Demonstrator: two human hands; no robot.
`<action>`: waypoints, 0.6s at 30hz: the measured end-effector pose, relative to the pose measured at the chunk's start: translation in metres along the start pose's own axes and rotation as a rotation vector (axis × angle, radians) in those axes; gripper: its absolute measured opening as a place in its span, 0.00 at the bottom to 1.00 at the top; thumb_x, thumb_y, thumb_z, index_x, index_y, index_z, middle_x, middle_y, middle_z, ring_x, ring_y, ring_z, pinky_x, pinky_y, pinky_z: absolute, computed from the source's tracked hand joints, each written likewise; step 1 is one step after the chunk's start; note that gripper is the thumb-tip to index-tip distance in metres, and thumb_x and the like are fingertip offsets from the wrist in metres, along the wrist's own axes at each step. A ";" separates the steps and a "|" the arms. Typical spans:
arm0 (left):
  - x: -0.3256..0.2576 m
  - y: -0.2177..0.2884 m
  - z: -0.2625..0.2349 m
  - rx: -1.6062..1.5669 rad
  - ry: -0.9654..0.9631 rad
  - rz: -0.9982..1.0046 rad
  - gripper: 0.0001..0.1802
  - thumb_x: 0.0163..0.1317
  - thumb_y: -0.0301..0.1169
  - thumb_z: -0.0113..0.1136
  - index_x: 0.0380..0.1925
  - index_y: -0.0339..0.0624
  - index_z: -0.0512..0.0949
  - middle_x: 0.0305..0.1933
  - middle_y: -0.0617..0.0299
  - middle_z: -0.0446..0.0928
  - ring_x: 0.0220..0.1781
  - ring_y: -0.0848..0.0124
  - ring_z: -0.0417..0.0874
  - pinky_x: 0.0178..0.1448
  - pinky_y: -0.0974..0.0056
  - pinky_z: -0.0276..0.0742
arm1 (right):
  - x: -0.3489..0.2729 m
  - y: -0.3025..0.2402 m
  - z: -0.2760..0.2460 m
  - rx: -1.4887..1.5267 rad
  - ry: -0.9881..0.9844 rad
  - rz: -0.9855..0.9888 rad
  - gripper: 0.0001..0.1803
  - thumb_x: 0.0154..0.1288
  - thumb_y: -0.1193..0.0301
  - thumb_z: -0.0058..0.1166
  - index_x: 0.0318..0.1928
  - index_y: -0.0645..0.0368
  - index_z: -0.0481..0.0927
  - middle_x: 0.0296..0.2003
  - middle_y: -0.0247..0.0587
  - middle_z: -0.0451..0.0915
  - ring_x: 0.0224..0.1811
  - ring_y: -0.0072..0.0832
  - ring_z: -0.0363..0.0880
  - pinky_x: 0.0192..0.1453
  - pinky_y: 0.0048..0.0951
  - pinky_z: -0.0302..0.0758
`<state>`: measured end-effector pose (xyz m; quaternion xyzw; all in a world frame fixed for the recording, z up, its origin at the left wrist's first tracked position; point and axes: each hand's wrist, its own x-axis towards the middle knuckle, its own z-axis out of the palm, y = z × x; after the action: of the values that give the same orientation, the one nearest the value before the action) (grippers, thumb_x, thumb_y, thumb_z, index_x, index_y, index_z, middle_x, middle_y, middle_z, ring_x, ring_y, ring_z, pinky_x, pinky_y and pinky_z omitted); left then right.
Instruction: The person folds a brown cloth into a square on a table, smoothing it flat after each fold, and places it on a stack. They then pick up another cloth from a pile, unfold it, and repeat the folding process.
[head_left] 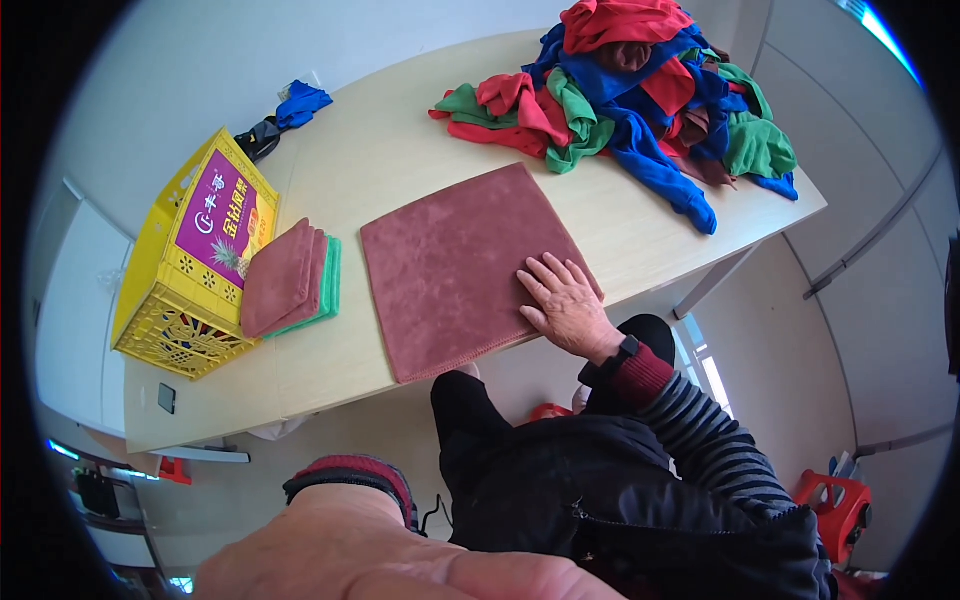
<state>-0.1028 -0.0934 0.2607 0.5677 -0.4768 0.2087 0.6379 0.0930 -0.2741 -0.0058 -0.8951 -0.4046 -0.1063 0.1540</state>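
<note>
A dusty-red square cloth lies spread flat on the light wooden table. My right hand rests palm down on its near right corner, fingers apart, holding nothing. My left hand is raised very close to the camera at the bottom of the view, away from the table; whether it holds anything is hidden. To the left of the flat cloth sits a small stack of folded cloths, dusty-red on top and green beneath.
A heap of unfolded red, blue, green and brown cloths covers the table's far right. A yellow plastic crate stands at the left edge. Blue and black fabric lies behind it. A red stool stands on the floor.
</note>
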 end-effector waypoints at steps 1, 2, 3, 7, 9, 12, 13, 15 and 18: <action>0.004 -0.009 0.008 -0.019 -0.001 0.000 0.10 0.67 0.32 0.58 0.26 0.43 0.80 0.32 0.62 0.82 0.32 0.73 0.81 0.45 0.59 0.78 | 0.002 -0.001 0.000 0.007 -0.010 -0.008 0.31 0.77 0.52 0.46 0.73 0.53 0.68 0.75 0.44 0.63 0.80 0.44 0.54 0.83 0.49 0.48; 0.005 -0.010 0.008 -0.045 -0.004 -0.002 0.10 0.67 0.32 0.59 0.25 0.44 0.80 0.32 0.63 0.82 0.32 0.73 0.81 0.45 0.59 0.78 | 0.002 -0.002 0.000 0.013 -0.020 -0.010 0.31 0.77 0.52 0.46 0.73 0.53 0.67 0.75 0.44 0.63 0.80 0.44 0.54 0.83 0.49 0.48; 0.006 -0.011 0.013 -0.068 -0.008 -0.003 0.11 0.66 0.33 0.59 0.25 0.44 0.80 0.31 0.63 0.82 0.32 0.73 0.81 0.45 0.60 0.78 | 0.003 -0.002 0.001 0.021 -0.030 -0.013 0.31 0.77 0.52 0.46 0.73 0.53 0.67 0.75 0.43 0.63 0.80 0.44 0.54 0.83 0.49 0.48; 0.010 -0.002 0.007 -0.142 -0.020 -0.008 0.11 0.66 0.33 0.59 0.24 0.45 0.80 0.30 0.65 0.82 0.30 0.74 0.80 0.44 0.60 0.77 | -0.004 0.000 -0.002 0.007 -0.026 -0.003 0.31 0.77 0.52 0.46 0.73 0.53 0.67 0.75 0.43 0.63 0.80 0.44 0.54 0.84 0.49 0.48; 0.013 0.000 0.006 -0.180 -0.022 -0.005 0.12 0.66 0.34 0.60 0.23 0.46 0.80 0.29 0.66 0.82 0.29 0.75 0.80 0.43 0.60 0.77 | -0.004 0.001 -0.003 0.005 -0.018 -0.005 0.31 0.77 0.52 0.46 0.73 0.53 0.67 0.75 0.43 0.63 0.80 0.44 0.54 0.84 0.49 0.48; 0.016 0.003 0.004 -0.237 -0.016 0.002 0.13 0.66 0.34 0.60 0.22 0.47 0.80 0.28 0.67 0.82 0.28 0.76 0.80 0.42 0.60 0.77 | -0.005 0.000 -0.003 0.000 -0.012 -0.009 0.31 0.76 0.53 0.46 0.73 0.53 0.68 0.75 0.43 0.64 0.80 0.44 0.54 0.83 0.49 0.48; 0.016 0.003 0.003 -0.259 -0.011 0.005 0.13 0.66 0.34 0.60 0.21 0.47 0.80 0.28 0.67 0.82 0.28 0.76 0.79 0.42 0.60 0.77 | -0.005 0.000 -0.002 -0.003 -0.010 -0.005 0.31 0.76 0.53 0.47 0.73 0.53 0.68 0.74 0.43 0.64 0.80 0.44 0.54 0.83 0.49 0.48; 0.015 0.002 -0.001 -0.308 0.004 0.010 0.13 0.65 0.35 0.60 0.20 0.48 0.80 0.27 0.68 0.82 0.27 0.77 0.79 0.41 0.61 0.76 | -0.008 0.000 0.001 -0.011 -0.012 0.009 0.31 0.76 0.53 0.47 0.73 0.53 0.68 0.74 0.43 0.64 0.80 0.44 0.55 0.83 0.49 0.48; 0.018 0.006 0.013 -0.347 0.055 -0.009 0.14 0.65 0.35 0.61 0.19 0.49 0.79 0.26 0.69 0.82 0.26 0.78 0.79 0.40 0.61 0.76 | 0.000 -0.003 0.004 0.006 0.023 -0.029 0.31 0.76 0.52 0.48 0.73 0.53 0.68 0.74 0.44 0.64 0.80 0.44 0.55 0.83 0.49 0.49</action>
<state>-0.1044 -0.1089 0.2778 0.4451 -0.4856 0.1357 0.7400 0.0904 -0.2707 -0.0091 -0.8874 -0.4160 -0.1179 0.1597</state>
